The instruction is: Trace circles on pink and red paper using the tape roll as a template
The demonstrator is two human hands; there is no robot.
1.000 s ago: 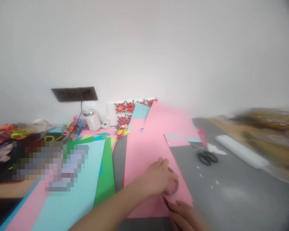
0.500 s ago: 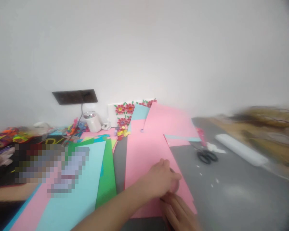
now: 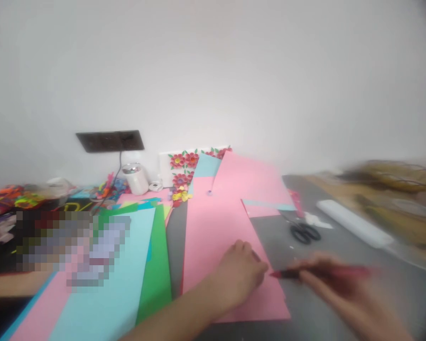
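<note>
My left hand (image 3: 239,274) rests on the long pink paper sheet (image 3: 213,227), its fingers curled down. A small dark edge shows by its thumb, but what the fingers hold is mostly hidden. To the right of the sheet, my right hand (image 3: 344,293) is smeared by motion and grips a red pen (image 3: 355,272). The pen lies nearly level, its tip pointing left toward my left hand near the sheet's right edge. Black-handled scissors (image 3: 305,233) lie beyond my right hand on the grey table (image 3: 341,251).
Blue-green (image 3: 117,265) and green sheets (image 3: 158,265) lie to the left. At the back stand a flower-decorated white board (image 3: 165,166) and a white jar-like device (image 3: 137,180). A white roll (image 3: 355,222) lies at right. Another person's arm (image 3: 17,282) shows at far left.
My right hand has moved right, away from my left hand, and the red pen in it now shows. My left hand stays on the pink sheet.
</note>
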